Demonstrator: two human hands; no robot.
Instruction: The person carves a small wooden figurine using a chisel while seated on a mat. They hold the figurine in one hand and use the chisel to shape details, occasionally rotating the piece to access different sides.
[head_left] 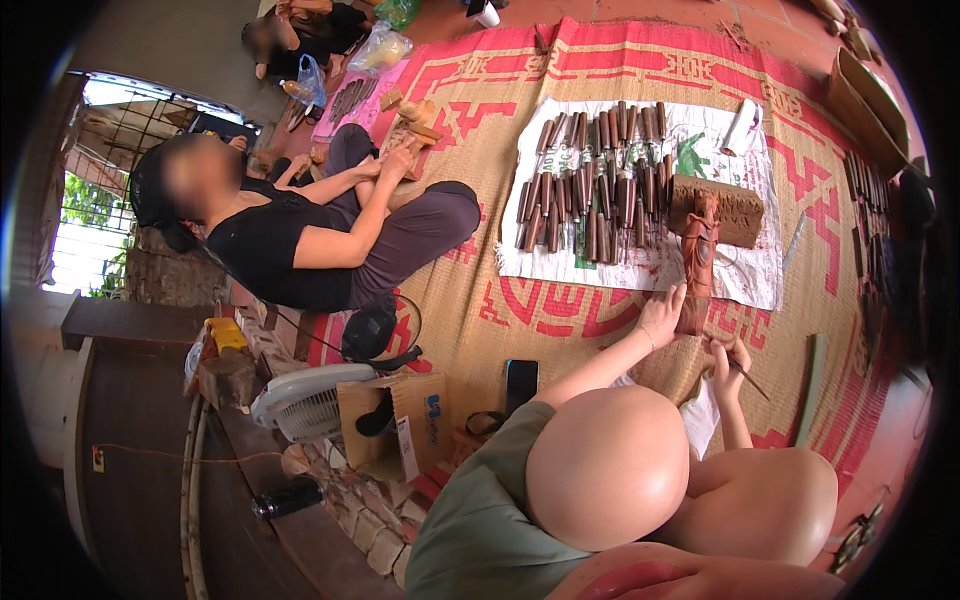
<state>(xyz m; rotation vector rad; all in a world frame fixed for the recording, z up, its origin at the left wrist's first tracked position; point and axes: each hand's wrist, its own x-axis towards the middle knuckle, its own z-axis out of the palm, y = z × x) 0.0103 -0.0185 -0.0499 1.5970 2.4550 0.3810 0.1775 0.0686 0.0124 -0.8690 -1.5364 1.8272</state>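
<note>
A reddish-brown carved wooden figure (700, 255) leans with its upper part on a carved wooden block (742, 212), its base toward me. My left hand (660, 318) lies along the left side of the base, fingers stretched up against the wood, steadying it. Pinched in my right hand (732, 358) is a thin dark carving tool (752, 382); its back end points down to the right, and its working tip cannot be made out near the base. Left of the figure, several dark-handled chisels (595, 190) lie in rows on a white printed cloth (512, 262).
A red-patterned straw mat (450, 300) covers the floor. At left a co-worker (300, 230) sits carving a pale wooden piece (410, 135). Nearer are a fan (300, 400), a cardboard box (425, 420) and a phone (521, 383). More tools (870, 230) line the right; a green strip (812, 385) lies nearby.
</note>
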